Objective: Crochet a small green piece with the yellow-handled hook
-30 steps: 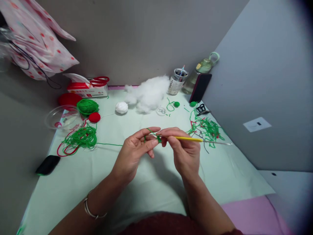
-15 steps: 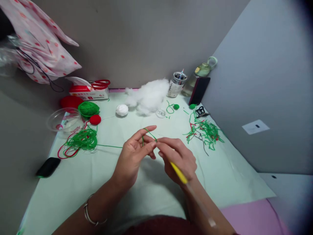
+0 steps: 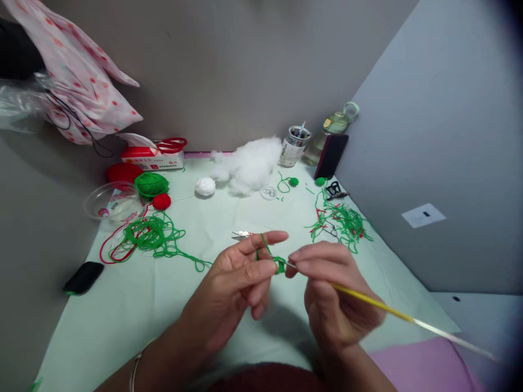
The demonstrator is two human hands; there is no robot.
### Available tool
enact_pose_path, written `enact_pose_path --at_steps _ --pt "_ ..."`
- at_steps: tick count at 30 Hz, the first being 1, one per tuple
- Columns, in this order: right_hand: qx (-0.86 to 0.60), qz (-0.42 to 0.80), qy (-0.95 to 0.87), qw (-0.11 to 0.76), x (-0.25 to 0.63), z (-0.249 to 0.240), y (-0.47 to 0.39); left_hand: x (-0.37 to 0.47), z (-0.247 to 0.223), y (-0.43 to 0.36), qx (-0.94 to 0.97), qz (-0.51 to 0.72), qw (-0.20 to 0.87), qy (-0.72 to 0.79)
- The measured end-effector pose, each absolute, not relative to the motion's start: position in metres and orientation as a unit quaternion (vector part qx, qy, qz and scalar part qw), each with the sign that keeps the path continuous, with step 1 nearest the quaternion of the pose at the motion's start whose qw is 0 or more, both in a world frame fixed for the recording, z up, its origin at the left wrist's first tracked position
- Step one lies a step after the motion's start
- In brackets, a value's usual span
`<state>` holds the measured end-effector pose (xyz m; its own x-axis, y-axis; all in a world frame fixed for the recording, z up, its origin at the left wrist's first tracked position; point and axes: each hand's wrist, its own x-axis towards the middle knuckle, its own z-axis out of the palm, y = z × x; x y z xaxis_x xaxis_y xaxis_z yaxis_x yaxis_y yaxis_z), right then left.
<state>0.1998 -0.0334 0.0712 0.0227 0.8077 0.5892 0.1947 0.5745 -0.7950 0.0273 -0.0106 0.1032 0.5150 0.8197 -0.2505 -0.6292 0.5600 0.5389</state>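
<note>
My left hand (image 3: 241,277) pinches a small piece of green crochet (image 3: 280,265) between thumb and fingers, and green yarn loops over its raised index finger. My right hand (image 3: 339,288) grips a crochet hook (image 3: 368,300) with a yellow handle. The hook's metal tip reaches to the green piece; whether it passes through a loop is too small to tell. From my left hand the working yarn runs back to a loose heap of green yarn (image 3: 153,234) on the table's left. Small thread snips (image 3: 242,235) lie just beyond my left fingers.
White stuffing (image 3: 251,163) lies at the back, beside a white yarn ball (image 3: 205,187). On the left stand a clear plastic bowl (image 3: 112,204) and a box (image 3: 153,157) with red scissors (image 3: 171,145). Green yarn scraps (image 3: 347,220), a phone (image 3: 332,157) and a bottle (image 3: 321,144) are at right.
Both hands have moved right and slightly nearer, drawing apart a little. The hook has swung outward to the right. The green yarn, taut before, now hangs slack, and the snips have come into view.
</note>
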Motion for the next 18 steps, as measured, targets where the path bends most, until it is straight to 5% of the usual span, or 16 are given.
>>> enact_pose_path --at_steps 9,18 --pt "-0.297 0.457 -0.515 0.662 0.186 0.065 -0.003 0.025 0.08 -0.008 0.255 0.501 0.764 0.317" --pt "-0.363 0.294 -0.64 0.61 0.179 0.052 -0.003 0.027 0.06 -0.008 0.328 0.52 0.691 0.381"
